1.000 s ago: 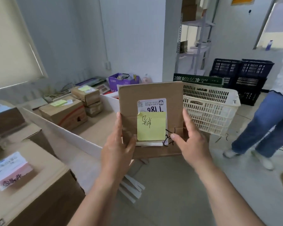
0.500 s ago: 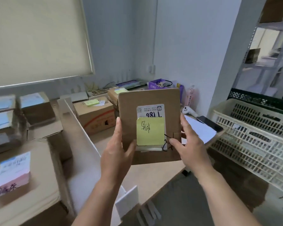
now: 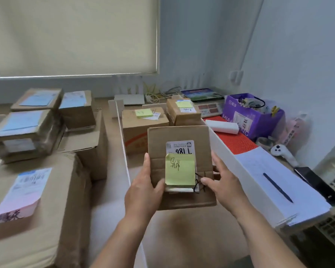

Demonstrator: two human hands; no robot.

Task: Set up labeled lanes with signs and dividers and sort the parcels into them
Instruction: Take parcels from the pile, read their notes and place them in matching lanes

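The flat parcel (image 3: 179, 167), earlier held before the white basket, now hangs over the middle lane.

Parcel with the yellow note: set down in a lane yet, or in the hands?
In the hands: the parcel is gripped at both edges above the middle lane.

At right of frame I see a purple bag (image 3: 253, 117) full of odds and ends, a white controller (image 3: 282, 152) below it, and a dark pen (image 3: 278, 187) lying on white paper sheets (image 3: 263, 171). A scale (image 3: 206, 99) sits at upper centre.
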